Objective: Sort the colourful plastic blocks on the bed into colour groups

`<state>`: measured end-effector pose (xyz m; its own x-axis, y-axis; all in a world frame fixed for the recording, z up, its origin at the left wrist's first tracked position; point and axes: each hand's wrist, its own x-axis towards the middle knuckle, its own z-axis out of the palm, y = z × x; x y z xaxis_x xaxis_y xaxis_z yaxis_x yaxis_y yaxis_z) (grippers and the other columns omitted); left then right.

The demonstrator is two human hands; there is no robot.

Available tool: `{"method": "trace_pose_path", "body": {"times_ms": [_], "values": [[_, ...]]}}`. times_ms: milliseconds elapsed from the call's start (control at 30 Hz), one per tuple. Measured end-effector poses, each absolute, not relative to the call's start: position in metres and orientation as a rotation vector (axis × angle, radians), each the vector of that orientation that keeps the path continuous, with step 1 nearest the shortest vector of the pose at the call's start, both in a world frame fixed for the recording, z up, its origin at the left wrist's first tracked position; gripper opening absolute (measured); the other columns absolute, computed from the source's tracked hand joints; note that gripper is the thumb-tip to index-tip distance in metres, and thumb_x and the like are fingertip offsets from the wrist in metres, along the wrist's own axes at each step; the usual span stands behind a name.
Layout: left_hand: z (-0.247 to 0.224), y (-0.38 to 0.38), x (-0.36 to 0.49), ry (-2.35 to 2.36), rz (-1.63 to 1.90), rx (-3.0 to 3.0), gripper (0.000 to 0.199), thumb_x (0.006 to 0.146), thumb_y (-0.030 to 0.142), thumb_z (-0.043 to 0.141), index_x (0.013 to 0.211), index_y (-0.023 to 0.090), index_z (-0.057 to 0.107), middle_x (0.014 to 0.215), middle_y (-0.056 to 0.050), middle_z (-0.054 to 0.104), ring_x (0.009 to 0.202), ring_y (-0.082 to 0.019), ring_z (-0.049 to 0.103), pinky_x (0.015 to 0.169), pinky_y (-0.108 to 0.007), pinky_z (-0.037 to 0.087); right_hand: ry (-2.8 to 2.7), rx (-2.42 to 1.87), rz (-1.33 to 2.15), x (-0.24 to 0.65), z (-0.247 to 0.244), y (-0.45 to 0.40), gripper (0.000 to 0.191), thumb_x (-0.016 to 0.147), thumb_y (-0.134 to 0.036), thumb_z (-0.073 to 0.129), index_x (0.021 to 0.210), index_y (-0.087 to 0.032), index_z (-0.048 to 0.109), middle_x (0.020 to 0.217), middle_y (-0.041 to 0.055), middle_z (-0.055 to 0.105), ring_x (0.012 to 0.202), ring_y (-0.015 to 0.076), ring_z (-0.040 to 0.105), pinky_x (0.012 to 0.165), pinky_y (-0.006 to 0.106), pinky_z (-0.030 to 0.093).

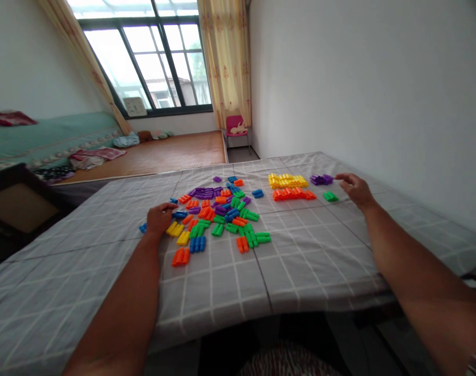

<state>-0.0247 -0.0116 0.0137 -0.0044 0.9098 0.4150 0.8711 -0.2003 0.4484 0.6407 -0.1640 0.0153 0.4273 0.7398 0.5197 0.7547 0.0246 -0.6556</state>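
Note:
My left hand (159, 218) rests at the left edge of a mixed spread of small plastic tube-shaped pieces, its fingers curled together. Whatever they may hold is hidden. Close to its fingertips lie blue pieces (179, 214) and yellow pieces (175, 228). On the right side of the cloth, my right hand (355, 190) hovers with index finger stretched out and thumb apart. Its fingertip is right beside a purple cluster (321, 179); contact is unclear. Below that cluster sits a green piece (330, 196). A yellow row (287, 181) and an orange row (293, 194) stand to its left.
A grey checked cloth (300, 250) covers the table. In the spread are green pieces (250, 235), orange pieces (180, 256) and purple pieces (206, 193). A blue pair (257, 193) lies between spread and rows. Beyond are a bed platform (183, 149) and a pink chair (237, 125).

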Motion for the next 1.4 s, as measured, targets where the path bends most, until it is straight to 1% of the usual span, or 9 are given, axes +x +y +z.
{"method": "trace_pose_path", "body": {"times_ms": [133,300,433,600,700,900,1033,1200,1400], "values": [[0.012,-0.012,-0.024,1.901,1.056,2.126,0.037,0.072,0.018,0.045,0.091,0.017,0.077,0.089,-0.004,0.076,0.086,-0.019,0.069,0.078,-0.025,0.051,-1.361,-1.637,-0.156,0.58,0.031,-0.147,0.032,0.081,-0.035,0.051,0.105,-0.018,0.065,0.094,0.0097,0.072,0.084,0.0222,0.066,0.079,0.037,0.053],[0.012,-0.014,-0.021,1.862,1.079,2.092,0.037,0.074,0.018,0.045,0.092,0.016,0.077,0.091,-0.004,0.076,0.089,-0.019,0.069,0.081,-0.025,0.051,-2.035,-1.411,0.17,0.465,0.043,-0.13,0.025,0.083,-0.036,0.055,0.097,-0.021,0.069,0.09,0.005,0.072,0.073,0.0173,0.065,0.069,0.029,0.052],[0.012,-0.015,-0.019,1.852,1.058,2.094,0.036,0.075,0.017,0.046,0.093,0.017,0.077,0.095,-0.005,0.076,0.094,-0.019,0.068,0.084,-0.025,0.05,-2.281,-1.329,0.223,0.392,0.046,-0.11,0.027,0.084,-0.027,0.054,0.107,-0.021,0.068,0.103,0.0066,0.071,0.078,0.0172,0.064,0.078,0.032,0.051],[0.013,-0.018,-0.019,1.864,1.06,2.052,0.036,0.075,0.016,0.046,0.093,0.019,0.077,0.095,-0.004,0.076,0.09,-0.019,0.069,0.081,-0.026,0.051,-2.317,-1.381,0.143,0.342,0.05,-0.072,0.035,0.081,-0.016,0.058,0.114,-0.021,0.067,0.11,0.0078,0.069,0.105,0.0235,0.061,0.096,0.039,0.043],[0.014,-0.019,-0.02,1.853,1.083,2.042,0.037,0.074,0.013,0.045,0.093,0.018,0.077,0.096,-0.004,0.076,0.091,-0.019,0.069,0.081,-0.025,0.051,-2.4,-1.388,0.261,0.333,0.05,-0.061,0.032,0.078,-0.024,0.066,0.109,-0.023,0.069,0.1,0.0056,0.072,0.103,0.0238,0.062,0.093,0.036,0.045],[0.014,-0.017,-0.02,1.845,1.059,2.059,0.036,0.076,0.013,0.047,0.094,0.016,0.077,0.095,-0.006,0.076,0.091,-0.02,0.069,0.083,-0.026,0.05,-2.268,-1.58,0.741,0.362,0.051,-0.062,0.035,0.072,-0.045,0.073,0.092,-0.016,0.071,0.078,0.0033,0.07,0.069,0.0149,0.063,0.061,0.023,0.047],[0.011,-0.015,-0.019,1.832,1.052,2.056,0.035,0.077,0.015,0.048,0.094,0.018,0.077,0.095,-0.004,0.076,0.09,-0.02,0.069,0.081,-0.027,0.051,-2.036,-1.657,0.989,0.384,0.054,-0.071,0.038,0.072,-0.049,0.072,0.086,-0.014,0.067,0.078,0.0065,0.07,0.066,0.0146,0.063,0.054,0.021,0.045],[0.01,-0.015,-0.02,1.835,1.06,2.055,0.035,0.076,0.015,0.047,0.093,0.019,0.077,0.096,-0.003,0.076,0.091,-0.019,0.068,0.081,-0.026,0.051,-1.992,-1.688,0.946,0.394,0.051,-0.088,0.036,0.076,-0.051,0.068,0.088,-0.017,0.066,0.085,0.0067,0.071,0.068,0.0136,0.063,0.052,0.019,0.044],[0.012,-0.016,-0.017,1.864,0.975,2.116,0.036,0.075,0.015,0.046,0.093,0.02,0.077,0.098,-0.003,0.076,0.096,-0.02,0.068,0.085,-0.026,0.05,-2.108,-1.741,0.555,0.398,0.05,-0.099,0.024,0.084,-0.039,0.06,0.088,-0.017,0.068,0.083,0.0062,0.071,0.066,0.0146,0.062,0.06,0.025,0.047]]}}
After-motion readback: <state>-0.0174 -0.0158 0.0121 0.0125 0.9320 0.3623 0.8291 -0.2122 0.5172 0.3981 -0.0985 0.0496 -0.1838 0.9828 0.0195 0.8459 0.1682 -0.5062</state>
